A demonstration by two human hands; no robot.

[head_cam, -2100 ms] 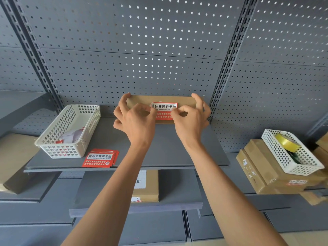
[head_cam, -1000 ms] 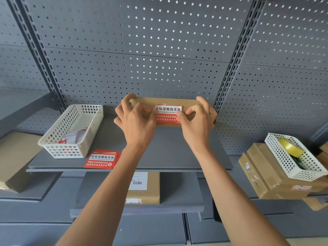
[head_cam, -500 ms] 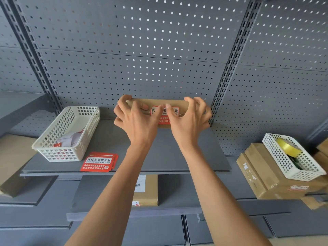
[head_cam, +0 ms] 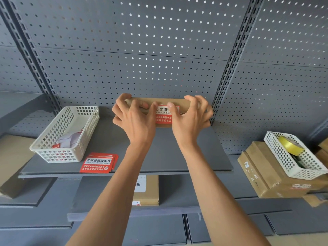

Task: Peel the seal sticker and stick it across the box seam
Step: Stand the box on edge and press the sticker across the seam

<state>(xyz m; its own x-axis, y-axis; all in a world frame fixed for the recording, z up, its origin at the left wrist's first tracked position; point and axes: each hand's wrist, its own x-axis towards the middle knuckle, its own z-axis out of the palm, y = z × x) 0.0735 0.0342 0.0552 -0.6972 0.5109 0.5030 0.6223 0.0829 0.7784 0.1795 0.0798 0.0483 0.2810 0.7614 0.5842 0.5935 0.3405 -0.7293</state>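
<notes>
A flat brown cardboard box (head_cam: 165, 101) stands on its edge at the back of the grey shelf (head_cam: 110, 139), against the pegboard. A red and white seal sticker (head_cam: 163, 116) lies on its front face, partly hidden by my thumbs. My left hand (head_cam: 136, 119) grips the box's left end, fingers over the top edge and thumb on the sticker. My right hand (head_cam: 190, 119) holds the right end the same way, its thumb pressing the sticker's right part.
A white basket (head_cam: 44, 150) with scraps of backing paper sits at the shelf's left. A stack of red seal stickers (head_cam: 97, 163) lies near the front edge. Cardboard boxes (head_cam: 262, 173) and a basket (head_cam: 276, 153) holding yellow tape (head_cam: 291, 145) stand at the right. Another box (head_cam: 147, 190) lies on the lower shelf.
Both hands have slid inward over the box front. My thumbs now cover both ends of the sticker, where before they held it by its corners.
</notes>
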